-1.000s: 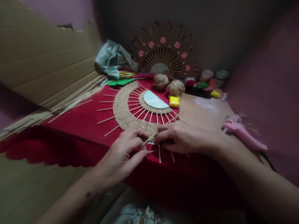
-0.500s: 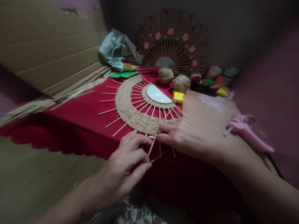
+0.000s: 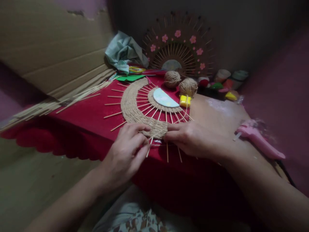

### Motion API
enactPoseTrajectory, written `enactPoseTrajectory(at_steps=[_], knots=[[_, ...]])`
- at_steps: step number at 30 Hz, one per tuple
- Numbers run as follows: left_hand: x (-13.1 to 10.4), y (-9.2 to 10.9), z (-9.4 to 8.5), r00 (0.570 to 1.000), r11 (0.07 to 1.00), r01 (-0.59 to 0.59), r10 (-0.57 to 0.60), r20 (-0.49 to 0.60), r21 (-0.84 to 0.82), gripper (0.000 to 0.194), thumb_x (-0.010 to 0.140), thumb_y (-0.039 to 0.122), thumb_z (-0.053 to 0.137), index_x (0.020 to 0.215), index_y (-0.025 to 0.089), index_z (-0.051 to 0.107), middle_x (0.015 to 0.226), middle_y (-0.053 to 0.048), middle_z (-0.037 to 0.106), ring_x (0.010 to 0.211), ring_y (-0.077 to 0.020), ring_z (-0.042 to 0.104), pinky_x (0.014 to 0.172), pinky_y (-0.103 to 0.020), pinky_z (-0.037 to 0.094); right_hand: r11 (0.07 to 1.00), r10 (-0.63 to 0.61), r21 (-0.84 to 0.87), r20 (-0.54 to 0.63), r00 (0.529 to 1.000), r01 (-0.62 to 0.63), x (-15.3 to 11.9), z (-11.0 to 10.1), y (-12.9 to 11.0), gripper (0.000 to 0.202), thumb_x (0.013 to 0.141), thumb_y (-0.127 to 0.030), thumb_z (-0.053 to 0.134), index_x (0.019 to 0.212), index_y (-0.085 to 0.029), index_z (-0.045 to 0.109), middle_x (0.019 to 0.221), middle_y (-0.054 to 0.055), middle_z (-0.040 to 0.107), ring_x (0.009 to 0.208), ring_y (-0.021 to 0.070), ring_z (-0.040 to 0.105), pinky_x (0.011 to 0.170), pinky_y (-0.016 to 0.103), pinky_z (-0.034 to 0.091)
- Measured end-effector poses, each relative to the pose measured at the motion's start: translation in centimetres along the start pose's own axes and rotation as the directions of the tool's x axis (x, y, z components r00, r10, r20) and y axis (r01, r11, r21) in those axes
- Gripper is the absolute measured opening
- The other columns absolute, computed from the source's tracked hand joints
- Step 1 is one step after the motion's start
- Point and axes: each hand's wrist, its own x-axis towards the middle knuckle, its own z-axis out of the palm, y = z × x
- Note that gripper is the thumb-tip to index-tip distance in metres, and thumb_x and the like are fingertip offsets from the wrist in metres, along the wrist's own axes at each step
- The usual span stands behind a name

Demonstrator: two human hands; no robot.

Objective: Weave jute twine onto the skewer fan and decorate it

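Your 2 hands, left [image 3: 131, 146] and right [image 3: 184, 137], pinch at the lower edge of the half-round woven twine fan [image 3: 135, 111], which lies on the surface [image 3: 79, 120]; 2 twine balls [image 3: 172, 79] [image 3: 188, 87] sit behind the fan.

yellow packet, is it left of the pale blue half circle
No, the yellow packet lies right of the pale blue half circle.
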Motion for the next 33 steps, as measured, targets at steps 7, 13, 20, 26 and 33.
enactPoseTrajectory(at_steps=[7, 13, 20, 26, 33], knots=[[2.0, -2.3, 0.8, 0.995, 0.998, 0.027, -0.021, -0.099, 0.060, 0.013, 0.084, 0.013, 0.050, 0.073, 0.013, 0.058, 0.103, -0.011, 0.060, 0.101, -0.0209, 0.053, 0.089, -0.036, 0.043, 0.910, 0.154, 0.392, -0.011, 0.988, -0.137, -0.2, -1.0, 1.0, 0.018, 0.080, -0.007, 0.049, 0.087, -0.014, 0.063, 0.079, 0.001, 0.064, 0.072, 0.0105, 0.055, 0.066, 0.022, 0.044], [1.7, -2.7, 0.3, 0.992, 0.992, 0.108, -0.112, -0.058, -0.065, 0.013, 0.084, 0.019, 0.053, 0.074, 0.015, 0.060, 0.102, -0.008, 0.061, 0.099, -0.0194, 0.056, 0.085, -0.033, 0.046, 0.689, 0.370, 0.662, 0.029, 0.929, -0.295, -0.7, -1.6, 1.3, 0.012, 0.081, -0.021, 0.054, 0.086, -0.014, 0.061, 0.074, 0.001, 0.063, 0.065, 0.0109, 0.056, 0.057, 0.022, 0.044], [1.2, -3.4, -1.4, 0.973, 0.959, 0.220, -0.229, -0.032, -0.178, 0.014, 0.083, 0.026, 0.056, 0.072, 0.018, 0.061, 0.102, -0.006, 0.061, 0.092, -0.0191, 0.059, 0.080, -0.032, 0.047, 0.740, 0.239, 0.587, 0.225, 0.944, -0.328, -0.7, -1.2, 2.0, 0.014, 0.084, -0.023, 0.054, 0.090, -0.014, 0.064, 0.086, 0.004, 0.068, 0.075, 0.0118, 0.061, 0.066, 0.023, 0.048], [0.3, -3.9, -1.6, 0.965, 0.953, 0.239, -0.254, -0.060, -0.187, 0.012, 0.082, 0.023, 0.056, 0.074, 0.017, 0.062, 0.104, -0.007, 0.061, 0.097, -0.0202, 0.058, 0.082, -0.033, 0.046, 0.847, 0.299, 0.443, 0.063, 0.952, -0.295, 0.2, -1.4, 0.0, 0.013, 0.084, -0.019, 0.054, 0.087, -0.014, 0.065, 0.079, 0.003, 0.068, 0.070, 0.0114, 0.060, 0.062, 0.022, 0.047], [0.3, -3.6, -1.7, 0.968, 0.951, 0.236, -0.249, -0.040, -0.201, 0.014, 0.082, 0.019, 0.056, 0.068, 0.015, 0.059, 0.104, -0.008, 0.060, 0.096, -0.0188, 0.059, 0.081, -0.031, 0.047, 0.928, 0.154, 0.345, -0.017, 0.988, -0.139, 4.2, -1.3, -2.2, 0.014, 0.082, -0.008, 0.054, 0.082, -0.015, 0.065, 0.076, -0.001, 0.065, 0.068, 0.0079, 0.057, 0.064, 0.019, 0.043]])
